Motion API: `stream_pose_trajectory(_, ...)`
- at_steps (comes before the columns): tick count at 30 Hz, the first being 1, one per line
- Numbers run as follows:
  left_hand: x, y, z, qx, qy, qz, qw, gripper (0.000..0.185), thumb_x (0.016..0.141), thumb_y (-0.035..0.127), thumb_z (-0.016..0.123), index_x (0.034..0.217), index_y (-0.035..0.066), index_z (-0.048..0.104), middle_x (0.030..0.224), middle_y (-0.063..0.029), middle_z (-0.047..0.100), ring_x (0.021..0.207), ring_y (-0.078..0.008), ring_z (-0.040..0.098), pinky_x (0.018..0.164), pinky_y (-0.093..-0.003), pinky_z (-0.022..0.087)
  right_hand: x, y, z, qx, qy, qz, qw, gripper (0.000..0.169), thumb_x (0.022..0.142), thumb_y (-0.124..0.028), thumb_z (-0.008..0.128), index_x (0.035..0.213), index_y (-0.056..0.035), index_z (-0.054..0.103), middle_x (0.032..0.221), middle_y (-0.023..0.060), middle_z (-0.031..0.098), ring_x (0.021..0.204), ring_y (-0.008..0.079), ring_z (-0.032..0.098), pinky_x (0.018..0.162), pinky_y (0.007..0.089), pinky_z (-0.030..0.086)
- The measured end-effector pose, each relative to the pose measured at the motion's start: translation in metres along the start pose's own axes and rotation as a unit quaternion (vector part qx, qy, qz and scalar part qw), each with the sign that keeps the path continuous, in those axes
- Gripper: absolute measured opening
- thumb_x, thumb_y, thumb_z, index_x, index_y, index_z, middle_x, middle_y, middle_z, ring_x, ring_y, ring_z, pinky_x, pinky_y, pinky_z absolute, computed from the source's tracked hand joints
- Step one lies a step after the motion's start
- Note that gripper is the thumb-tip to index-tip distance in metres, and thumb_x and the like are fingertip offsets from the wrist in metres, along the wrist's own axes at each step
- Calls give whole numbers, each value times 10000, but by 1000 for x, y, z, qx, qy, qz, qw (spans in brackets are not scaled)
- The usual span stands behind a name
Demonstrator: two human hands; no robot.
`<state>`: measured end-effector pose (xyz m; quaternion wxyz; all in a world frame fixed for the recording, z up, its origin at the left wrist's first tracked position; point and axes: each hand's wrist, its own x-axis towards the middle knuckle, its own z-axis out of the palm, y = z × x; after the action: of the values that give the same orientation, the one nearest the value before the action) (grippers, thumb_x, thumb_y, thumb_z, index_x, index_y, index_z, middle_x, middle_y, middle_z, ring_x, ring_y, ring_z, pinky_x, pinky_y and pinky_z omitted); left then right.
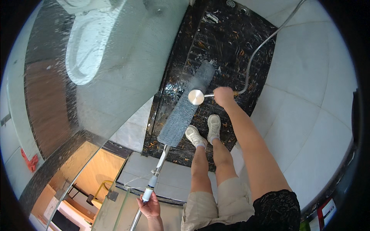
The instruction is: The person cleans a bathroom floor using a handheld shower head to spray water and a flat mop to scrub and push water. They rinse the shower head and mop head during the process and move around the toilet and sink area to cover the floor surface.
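Observation:
My right hand (224,96) grips the handle of a metal handheld shower head (196,97), its round back facing me. The shower head is over a long blue-grey mop pad (177,122), hiding part of it. Spray blurs the pad's far end. The pad lies slantwise above the black marbled shower floor (228,60); whether it touches the floor is hard to tell. From its near end, a metal mop pole (163,157) with a white and blue sleeve runs down to my left hand (151,206), whose fingers curl around the pole.
A metal shower hose (258,47) arcs along the tiled wall (297,66) on the right. Water drops cover the glass partition (130,63) at left, with a toilet (86,52) behind it. A drain (230,3) lies at the far end. My shoes (214,125) stand near the pad.

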<state>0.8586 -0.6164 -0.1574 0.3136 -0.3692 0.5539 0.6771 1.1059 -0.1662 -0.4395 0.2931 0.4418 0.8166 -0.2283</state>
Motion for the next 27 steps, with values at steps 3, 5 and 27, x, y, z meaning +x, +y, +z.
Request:
stream_pose_trajectory(3,3,0,-8,16,9,4,1000,324,908,381,566,900,65,639,1063,-132,649,1026,-318,599,943,-468,490,9,14,6,27,28,11,999,130,778,-225,652,844,-120,690,817,66,664,802,256,659,693,409,516)
stream_pose_trajectory(5,4,-1,-7,25,2,0,1000,327,908,384,566,901,65,640,1062,-132,650,1024,-322,600,937,-467,494,22,26,13,28,3,42,999,135,781,-235,660,848,-122,692,818,68,663,802,252,659,696,407,515)
stream_pose_trajectory(27,-8,-8,10,182,65,-42,980,445,868,627,455,1061,270,637,1116,42,630,1076,-228,571,907,-628,379,94,59,83,531,73,337,774,328,819,-291,615,697,12,581,585,122,555,497,242,529,481,418,408)
